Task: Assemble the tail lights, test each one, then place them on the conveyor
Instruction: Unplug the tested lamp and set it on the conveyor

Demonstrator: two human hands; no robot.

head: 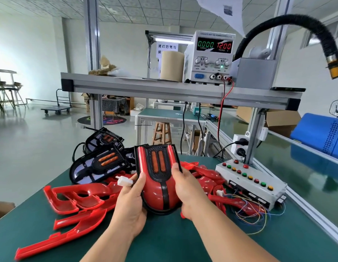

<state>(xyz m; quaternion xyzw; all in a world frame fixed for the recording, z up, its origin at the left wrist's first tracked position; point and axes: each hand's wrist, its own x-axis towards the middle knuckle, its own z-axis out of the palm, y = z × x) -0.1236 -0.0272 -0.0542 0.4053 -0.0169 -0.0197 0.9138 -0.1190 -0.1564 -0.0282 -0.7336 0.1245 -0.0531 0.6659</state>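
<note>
While you are holding the assembled tail light [158,186] over the middle of the green worktop [164,242], both grips are clamping on it. Your left hand [131,203] is curling round its left edge, with the white connector [123,181] lying at the fingertips. Your right hand [187,190] is gripping the right edge, thumb on the face. Red covers [77,201] and black housings [100,167] are lying to the left. The power supply [211,57] on the upper shelf [145,87] is displaying 12.00.

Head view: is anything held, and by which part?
The tail light, left hand and right hand gripping its lower side edges; the left also holds a white connector.
</note>
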